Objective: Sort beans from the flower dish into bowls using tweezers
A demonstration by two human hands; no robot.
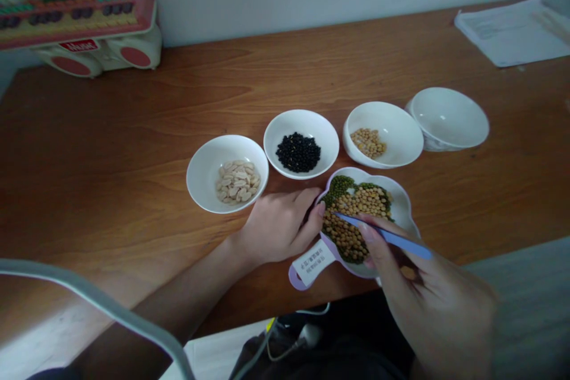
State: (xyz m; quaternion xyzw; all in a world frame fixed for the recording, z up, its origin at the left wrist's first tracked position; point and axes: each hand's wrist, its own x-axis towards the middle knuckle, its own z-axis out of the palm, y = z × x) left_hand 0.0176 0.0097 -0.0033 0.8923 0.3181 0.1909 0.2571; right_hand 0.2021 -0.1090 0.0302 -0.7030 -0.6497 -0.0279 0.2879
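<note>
My left hand (285, 222) grips the left rim of a flower-shaped white and lilac tray (403, 202) with a labelled handle (314, 262). Soybeans (342, 234) and green mung beans (341, 184) lie mixed inside it. Blue tweezers (396, 238) are pinched in my right hand (427, 291), their tips down among the soybeans; whether a bean is between the tips I cannot tell. Behind the tray stand white bowls: one with flat pale seeds (238, 182), one with black beans (298, 152), one with some soybeans (369, 142).
An empty-looking white bowl (449, 116) stands at the right end of the row, against its neighbour. A toy piano (80, 18) sits at the back left, papers (516, 32) at the back right. A grey cable (102, 303) crosses the lower left, and a plug (309, 335) hangs below the table edge.
</note>
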